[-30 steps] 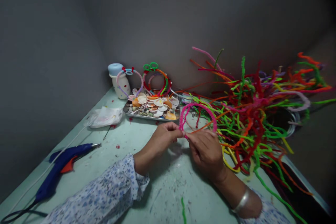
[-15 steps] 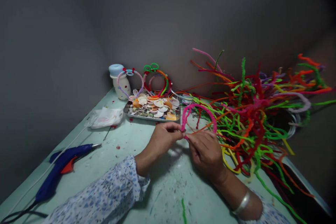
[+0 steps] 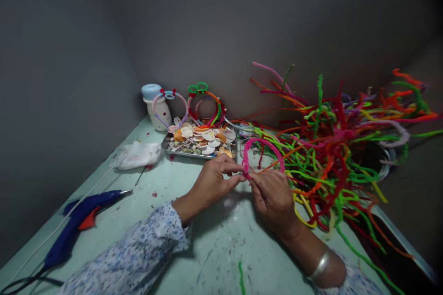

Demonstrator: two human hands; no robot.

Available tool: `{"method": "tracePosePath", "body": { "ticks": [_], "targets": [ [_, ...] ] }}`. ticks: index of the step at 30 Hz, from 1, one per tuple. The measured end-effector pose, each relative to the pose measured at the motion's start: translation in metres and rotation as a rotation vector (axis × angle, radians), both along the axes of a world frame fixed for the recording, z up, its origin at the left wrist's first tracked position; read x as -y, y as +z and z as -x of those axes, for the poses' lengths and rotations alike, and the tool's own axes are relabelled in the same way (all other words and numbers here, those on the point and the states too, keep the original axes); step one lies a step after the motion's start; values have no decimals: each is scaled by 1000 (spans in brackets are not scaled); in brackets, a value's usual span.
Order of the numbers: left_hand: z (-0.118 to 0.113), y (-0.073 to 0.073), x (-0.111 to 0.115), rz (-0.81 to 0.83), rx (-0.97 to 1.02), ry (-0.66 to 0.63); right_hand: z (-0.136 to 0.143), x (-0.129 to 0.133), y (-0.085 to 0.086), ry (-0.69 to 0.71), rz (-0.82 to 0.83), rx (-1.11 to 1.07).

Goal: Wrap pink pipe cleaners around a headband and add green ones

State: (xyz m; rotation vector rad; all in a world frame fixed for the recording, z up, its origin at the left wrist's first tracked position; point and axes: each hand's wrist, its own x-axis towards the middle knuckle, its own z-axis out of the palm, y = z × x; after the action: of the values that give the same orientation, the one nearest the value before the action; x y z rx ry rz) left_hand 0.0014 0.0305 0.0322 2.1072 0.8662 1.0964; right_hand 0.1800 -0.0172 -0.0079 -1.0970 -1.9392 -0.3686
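A fuzzy pink headband [image 3: 266, 142], bent into an arch and wrapped in pipe cleaner, stands upright between my hands above the table. My left hand [image 3: 216, 177] pinches its left end between thumb and fingers. Close beside it, my right hand [image 3: 275, 196] has its fingers closed at the same end, pinching the pink pipe cleaner there. The exact grip of the right fingertips is partly hidden. The right side of the arch drops behind my right hand.
A metal tray [image 3: 187, 153] of shells stands behind, with finished headbands [image 3: 204, 105] and a blue-lidded bottle [image 3: 157, 109]. Tangled pipe cleaners [image 3: 332, 147] fill the right. A blue glue gun [image 3: 79, 223] and a white plastic packet [image 3: 138, 154] lie left; a green piece [image 3: 241, 276] lies in front.
The loose pink strand beside the arch's left side now lies against it. My left thumb and fingers have spread slightly and shifted at the end; my right hand has moved a little.
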Motion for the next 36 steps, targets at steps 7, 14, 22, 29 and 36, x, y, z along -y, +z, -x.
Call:
{"method": "tracePosePath", "body": {
  "ticks": [7, 14, 22, 29, 36],
  "targets": [
    [1, -11, -3, -288, -64, 22, -1, -2, -2, 15, 0, -4],
    [2, -10, -2, -465, -93, 66, -1, 0, -1, 18, -3, -23],
    [3, -8, -1, -525, -159, 89, -2, 1, -1, 13, 2, -19],
    [2, -6, 2, -513, -195, 102, -1, 0, 0, 18, 0, 1],
    [0, -3, 5, -460, -216, 104, -1, 1, 1, 7, -7, 8]
  ]
}}
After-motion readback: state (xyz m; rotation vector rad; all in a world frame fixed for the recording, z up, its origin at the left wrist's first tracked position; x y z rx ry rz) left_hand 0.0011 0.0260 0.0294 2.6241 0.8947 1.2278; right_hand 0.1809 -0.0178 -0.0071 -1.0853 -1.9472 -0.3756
